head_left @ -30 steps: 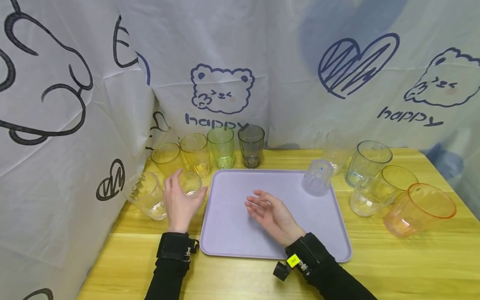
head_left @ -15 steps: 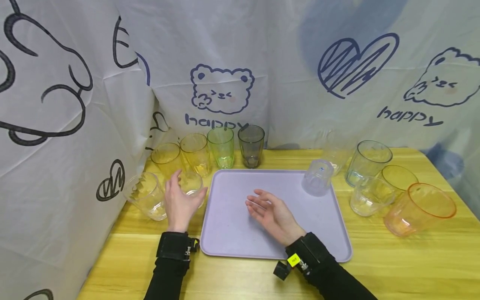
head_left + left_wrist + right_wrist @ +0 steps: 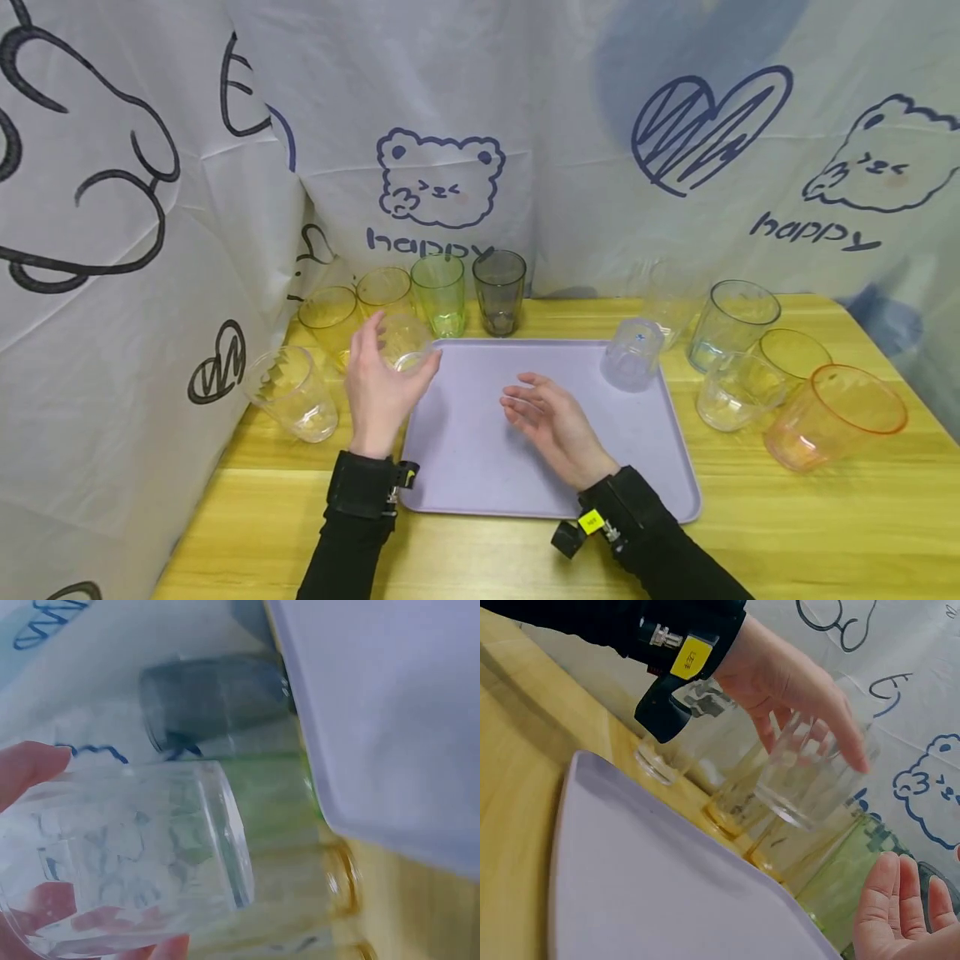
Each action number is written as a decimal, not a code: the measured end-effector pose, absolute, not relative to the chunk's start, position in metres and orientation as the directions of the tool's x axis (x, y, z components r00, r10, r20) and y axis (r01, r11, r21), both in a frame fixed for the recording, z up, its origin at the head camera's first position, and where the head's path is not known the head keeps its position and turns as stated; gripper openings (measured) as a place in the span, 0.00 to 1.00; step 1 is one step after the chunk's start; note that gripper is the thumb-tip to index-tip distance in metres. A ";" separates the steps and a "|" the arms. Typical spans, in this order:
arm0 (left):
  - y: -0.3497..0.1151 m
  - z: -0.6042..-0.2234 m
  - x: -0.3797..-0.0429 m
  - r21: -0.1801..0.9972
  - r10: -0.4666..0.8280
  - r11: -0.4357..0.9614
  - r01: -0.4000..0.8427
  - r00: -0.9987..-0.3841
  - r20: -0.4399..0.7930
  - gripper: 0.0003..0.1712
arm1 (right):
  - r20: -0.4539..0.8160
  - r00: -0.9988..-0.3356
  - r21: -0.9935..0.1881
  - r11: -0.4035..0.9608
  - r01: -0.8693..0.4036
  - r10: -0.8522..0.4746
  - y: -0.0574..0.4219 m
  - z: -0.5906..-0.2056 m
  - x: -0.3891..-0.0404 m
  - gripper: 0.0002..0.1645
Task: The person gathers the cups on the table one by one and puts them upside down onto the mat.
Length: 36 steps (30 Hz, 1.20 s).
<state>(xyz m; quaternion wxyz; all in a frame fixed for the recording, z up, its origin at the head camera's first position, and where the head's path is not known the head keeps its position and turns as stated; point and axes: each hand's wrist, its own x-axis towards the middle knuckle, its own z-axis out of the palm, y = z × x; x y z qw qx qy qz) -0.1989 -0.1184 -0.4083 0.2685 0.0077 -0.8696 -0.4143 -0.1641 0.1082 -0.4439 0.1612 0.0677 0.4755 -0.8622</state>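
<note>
My left hand [image 3: 381, 402] grips a clear drinking glass [image 3: 127, 847] between thumb and curled fingers. In the right wrist view the glass [image 3: 802, 784] hangs upright above the table, in front of two yellow glasses. The head view puts it by the back left corner of a pale purple tray [image 3: 480, 475]. Over the middle of that tray my right hand [image 3: 558, 433] hovers, its fingers loosely bent and holding nothing. A clear glass [image 3: 633, 354] stands upside down at the tray's back right.
Behind the tray's left side stand two yellow glasses [image 3: 330, 321], a green glass [image 3: 438, 292] and a grey glass [image 3: 500, 292]. Another clear glass [image 3: 296, 396] is at far left. Several glasses, including an orange one [image 3: 832, 417], crowd the right. A printed curtain [image 3: 570, 200] hangs behind.
My left hand has lifted the clear glass off the table left of the tray and moved it rightward and farther back. The right hand has barely shifted.
</note>
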 end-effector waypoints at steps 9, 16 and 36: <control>-0.081 -0.400 -0.192 0.785 -0.153 0.525 0.329 -0.871 0.467 0.48 | -0.176 -0.980 -0.881 -0.429 0.200 -0.095 0.118 -0.441 -0.164 0.20; -0.058 -0.402 -0.183 0.856 -0.090 0.315 0.410 -0.885 0.457 0.48 | -0.080 -0.997 -0.940 -0.332 0.078 -0.008 0.127 -0.436 -0.163 0.20; -0.025 -0.421 -0.177 0.902 0.007 0.046 0.429 -0.903 0.429 0.49 | -0.053 -0.992 -0.906 -0.413 0.095 -0.113 0.137 -0.427 -0.163 0.16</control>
